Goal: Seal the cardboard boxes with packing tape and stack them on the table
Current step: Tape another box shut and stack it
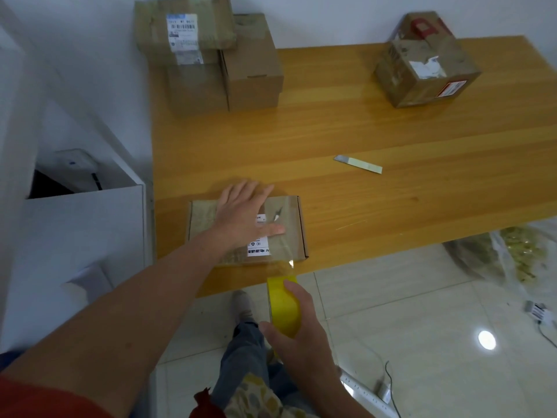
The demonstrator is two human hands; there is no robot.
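The danger is the clear strip (286,256) going on skewed or creased. I'm drawing it down past the worktop (391,140) edge, so a sideways pull, or the light box (202,220) sliding, would fold the tape on itself.

My left hand (241,217) lies flat on the box, fingers straight, pinning it near the front edge. My right hand (301,336) is wrapped round the yellow roll (284,306), just below the box's near corner, with the strip taut between them. The cutter (358,164) lies well apart.
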